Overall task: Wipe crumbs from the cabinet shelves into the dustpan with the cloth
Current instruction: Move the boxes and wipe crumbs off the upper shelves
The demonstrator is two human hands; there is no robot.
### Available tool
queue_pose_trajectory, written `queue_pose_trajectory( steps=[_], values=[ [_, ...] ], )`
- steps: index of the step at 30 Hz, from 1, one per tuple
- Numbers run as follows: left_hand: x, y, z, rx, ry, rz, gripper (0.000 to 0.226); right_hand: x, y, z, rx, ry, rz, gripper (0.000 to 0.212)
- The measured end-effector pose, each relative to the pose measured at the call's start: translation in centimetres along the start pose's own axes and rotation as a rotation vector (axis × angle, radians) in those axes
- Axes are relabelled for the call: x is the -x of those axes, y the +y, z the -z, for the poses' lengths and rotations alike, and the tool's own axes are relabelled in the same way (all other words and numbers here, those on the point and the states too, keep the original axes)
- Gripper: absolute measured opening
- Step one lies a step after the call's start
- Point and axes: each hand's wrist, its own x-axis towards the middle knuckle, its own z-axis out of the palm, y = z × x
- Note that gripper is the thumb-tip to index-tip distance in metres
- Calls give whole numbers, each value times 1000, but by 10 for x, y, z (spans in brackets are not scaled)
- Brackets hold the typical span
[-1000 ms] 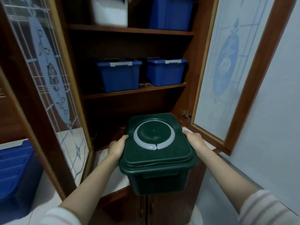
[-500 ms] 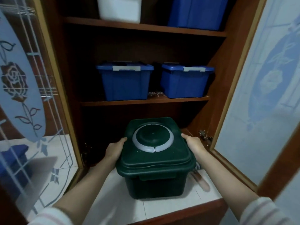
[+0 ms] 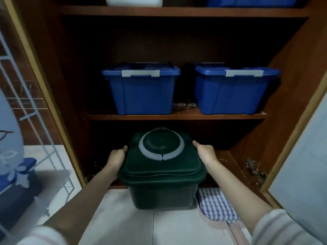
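I hold a dark green lidded bin [image 3: 161, 175] at the mouth of the cabinet's bottom shelf [image 3: 228, 160]. My left hand [image 3: 115, 160] grips its left side and my right hand [image 3: 205, 152] grips its right side, fingers curled over the lid's edge. Crumbs [image 3: 184, 105] lie on the middle shelf [image 3: 177, 116] between two blue bins. A few specks dot the bottom shelf to the right of the bin. A blue-and-white checked cloth [image 3: 215, 205] lies on a pale dustpan [image 3: 231, 227] on the white floor, right of the bin.
Two blue lidded bins [image 3: 141, 91] [image 3: 233, 91] stand on the middle shelf. A white container [image 3: 134, 1] and a blue bin [image 3: 251, 1] sit on the top shelf. Glass doors hang open at left [image 3: 21, 96] and right [image 3: 300, 156]. Another blue bin [image 3: 16, 175] shows behind the left door.
The green bin has gone down and forward toward the bottom shelf, both hands still on its sides. My view has dropped closer to the cabinet, bringing the cloth and dustpan into sight.
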Motion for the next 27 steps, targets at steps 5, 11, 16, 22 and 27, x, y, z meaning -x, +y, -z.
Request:
queue_pose_trajectory(
  steps=[5, 11, 16, 22, 27],
  values=[
    [-6, 6, 4, 7, 64, -28, 29, -15, 0, -18, -40, -63, 8, 30],
    [-7, -5, 10, -53, 57, -53, 30, -17, 10, -25, -92, -94, 2, 31],
    [0, -8, 15, -57, 32, -48, 27, -9, 15, -18, -112, -106, 39, 37],
    [27, -26, 17, 30, 87, -35, 18, 24, 37, -4, 99, -91, 169, 41],
    [50, -56, 14, 19, 158, -110, 32, 50, 55, -1, 183, -63, 208, 45]
  ],
)
